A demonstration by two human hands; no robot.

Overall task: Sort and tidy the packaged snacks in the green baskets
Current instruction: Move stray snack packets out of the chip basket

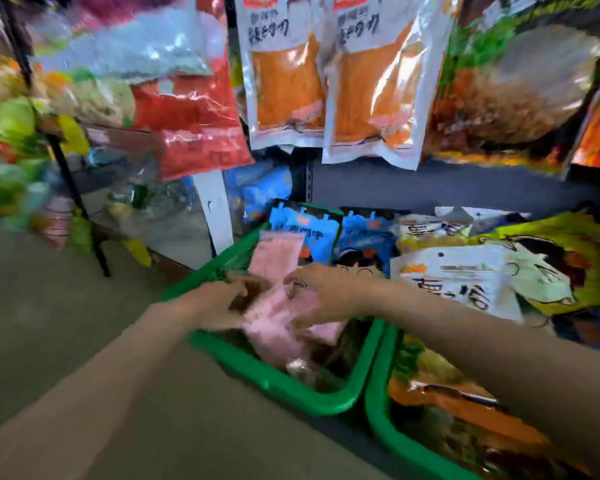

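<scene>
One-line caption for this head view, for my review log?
Both hands, left hand and right hand, handle pink snack packets in the left green basket below hanging orange packs.

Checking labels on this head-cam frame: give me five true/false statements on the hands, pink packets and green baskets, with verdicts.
1. Both hands, the left hand and the right hand, are on the pale pink plastic snack packets. True.
2. The pink packets lie in the left green plastic basket. True.
3. The blue snack packets hang on the rack above. False: they stand at the far end of the left basket; the orange packets in clear-edged pouches hang above.
4. Only one green basket is in view. False: a second green plastic basket sits right beside it, holding orange-brown packets.
5. The left hand rests on the floor. False: it is over the basket, on the pink packets.
</scene>
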